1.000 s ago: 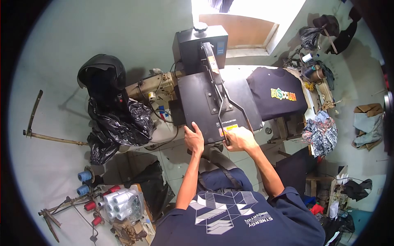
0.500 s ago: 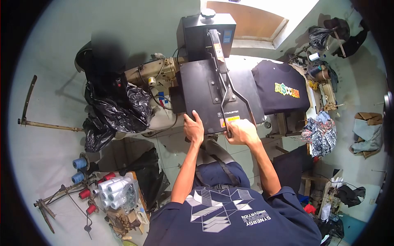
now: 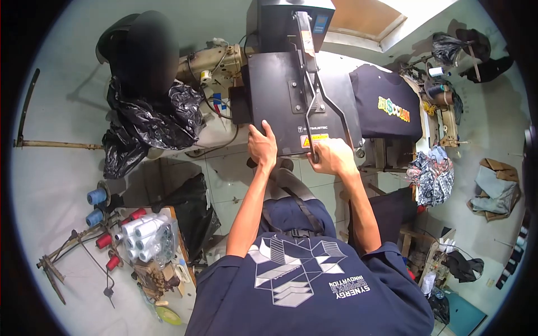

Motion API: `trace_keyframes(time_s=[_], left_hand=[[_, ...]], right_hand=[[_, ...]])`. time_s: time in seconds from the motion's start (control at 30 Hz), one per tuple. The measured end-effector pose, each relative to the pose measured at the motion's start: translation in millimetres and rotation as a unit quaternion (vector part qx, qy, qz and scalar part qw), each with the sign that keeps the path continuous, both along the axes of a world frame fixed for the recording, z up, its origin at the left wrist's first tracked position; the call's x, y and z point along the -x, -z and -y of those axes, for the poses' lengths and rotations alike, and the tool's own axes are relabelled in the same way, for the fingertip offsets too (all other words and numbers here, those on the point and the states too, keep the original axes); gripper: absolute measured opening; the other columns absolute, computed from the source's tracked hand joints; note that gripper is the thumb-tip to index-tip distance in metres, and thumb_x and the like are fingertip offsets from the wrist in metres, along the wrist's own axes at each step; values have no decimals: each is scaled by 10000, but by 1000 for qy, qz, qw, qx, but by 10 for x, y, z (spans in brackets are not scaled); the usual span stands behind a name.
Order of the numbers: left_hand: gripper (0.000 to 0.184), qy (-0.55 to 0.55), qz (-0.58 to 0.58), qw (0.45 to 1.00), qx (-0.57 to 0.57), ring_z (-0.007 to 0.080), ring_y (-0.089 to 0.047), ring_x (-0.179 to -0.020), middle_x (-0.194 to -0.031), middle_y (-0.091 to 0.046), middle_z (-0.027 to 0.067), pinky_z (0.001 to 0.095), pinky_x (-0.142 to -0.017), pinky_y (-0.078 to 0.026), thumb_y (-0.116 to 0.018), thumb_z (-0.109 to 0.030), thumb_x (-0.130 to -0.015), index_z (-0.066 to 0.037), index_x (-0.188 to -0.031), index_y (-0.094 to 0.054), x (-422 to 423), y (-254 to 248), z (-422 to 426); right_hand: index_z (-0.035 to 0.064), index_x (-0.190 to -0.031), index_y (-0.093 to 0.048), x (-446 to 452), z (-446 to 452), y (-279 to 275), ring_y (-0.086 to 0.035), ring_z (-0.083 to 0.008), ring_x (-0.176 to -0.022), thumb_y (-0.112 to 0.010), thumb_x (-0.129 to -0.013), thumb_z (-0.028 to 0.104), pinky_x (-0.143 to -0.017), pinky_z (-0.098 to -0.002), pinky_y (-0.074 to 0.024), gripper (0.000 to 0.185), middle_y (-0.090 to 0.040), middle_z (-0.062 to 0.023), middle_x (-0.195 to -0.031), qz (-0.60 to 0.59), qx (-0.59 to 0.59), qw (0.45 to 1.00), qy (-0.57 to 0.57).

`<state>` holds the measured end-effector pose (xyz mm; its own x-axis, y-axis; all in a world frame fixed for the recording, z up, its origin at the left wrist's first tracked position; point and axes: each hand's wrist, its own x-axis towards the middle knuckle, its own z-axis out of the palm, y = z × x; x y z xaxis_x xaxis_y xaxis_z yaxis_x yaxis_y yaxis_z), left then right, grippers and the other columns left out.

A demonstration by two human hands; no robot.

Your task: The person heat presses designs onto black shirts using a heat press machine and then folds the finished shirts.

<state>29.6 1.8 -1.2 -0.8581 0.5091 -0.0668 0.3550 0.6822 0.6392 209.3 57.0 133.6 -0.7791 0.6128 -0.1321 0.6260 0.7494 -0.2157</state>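
Note:
A black heat press with a flat upper plate stands in front of me, its control box behind the plate. My right hand is wrapped round the end of the press's bent metal handle, by the yellow and red warning label. At the plate's front left corner rests my left hand, thumb and index finger apart, the other fingers curled and partly hidden. Right of the plate lies a black T-shirt with a colourful print. What lies under the plate is hidden.
Black plastic bags and a sewing machine are at the left. Wrapped white thread cones stand lower left. Bundled patterned cloth hangs at the right, near another sewing machine. A window opening is behind the press.
The view has shifted, so the press and both hands appear higher in the picture. Both hands keep their places on the press, and its plate stays in the same position.

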Motion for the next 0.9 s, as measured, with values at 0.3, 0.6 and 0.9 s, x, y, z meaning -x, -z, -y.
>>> trace_keyframes(time_s=[0.3,0.6,0.9], left_hand=[[544,-18,24,1000,-3,463,-661,-847,-910,-670,284,528,-753,-529,-433,-497,-997,36,-1054,-527,-19,-45,6],[496,-27,0,1000,-5,402,-680,-763,-842,-670,225,485,-659,-554,-445,-485,-999,3,-1048,-521,-26,-46,18],[554,-25,26,999,-5,443,-671,-829,-900,-679,271,512,-749,-536,-439,-495,-992,40,-1098,-541,-9,-75,9]], right_hand=[[36,-614,-627,45,11,-29,-651,-378,-627,-645,-803,349,-619,-443,-530,366,-624,-187,-622,32,12,999,2],[51,-585,-642,44,-3,3,-644,-355,-562,-655,-819,417,-581,-425,-535,435,-602,-174,-561,54,-10,999,0],[66,-520,-601,72,20,-24,-632,-352,-521,-652,-838,414,-541,-414,-525,474,-575,-167,-519,35,-31,999,-2]])
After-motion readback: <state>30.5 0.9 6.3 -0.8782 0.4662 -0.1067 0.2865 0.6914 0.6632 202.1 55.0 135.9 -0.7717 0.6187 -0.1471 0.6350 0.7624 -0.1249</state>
